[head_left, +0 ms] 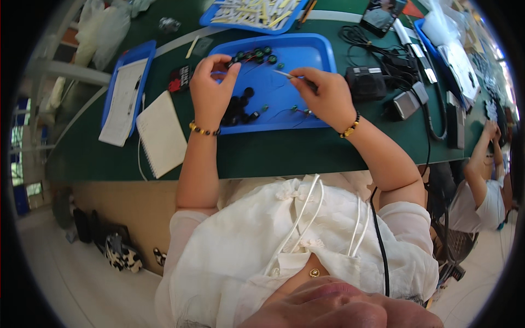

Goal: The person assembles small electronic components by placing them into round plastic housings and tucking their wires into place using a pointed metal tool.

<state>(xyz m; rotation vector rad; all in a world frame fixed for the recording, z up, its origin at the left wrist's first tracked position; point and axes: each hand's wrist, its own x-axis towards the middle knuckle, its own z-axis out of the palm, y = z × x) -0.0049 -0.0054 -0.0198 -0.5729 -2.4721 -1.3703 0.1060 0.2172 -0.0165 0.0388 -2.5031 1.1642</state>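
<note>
Over the left part of a blue tray (322, 49), my left hand (212, 87) pinches a small black part (230, 63) between thumb and fingertips. My right hand (325, 93) grips a slim, pointed metal tool that looks like tweezers (283, 74), its tip toward the left hand and apart from it. Small round green-and-black components (259, 53) with thin wires lie along the tray's far side. Several black round caps (236, 106) are heaped by my left wrist. More small wired pieces (295, 108) rest near the tray's front edge.
Beyond stands another blue tray (205, 19) of white and yellow strips. A notebook (162, 134) and a tray with papers and a pen (134, 95) are at left. Black cables, an adapter (365, 83) and a phone (381, 16) lie right. Another person (481, 197) sits far right.
</note>
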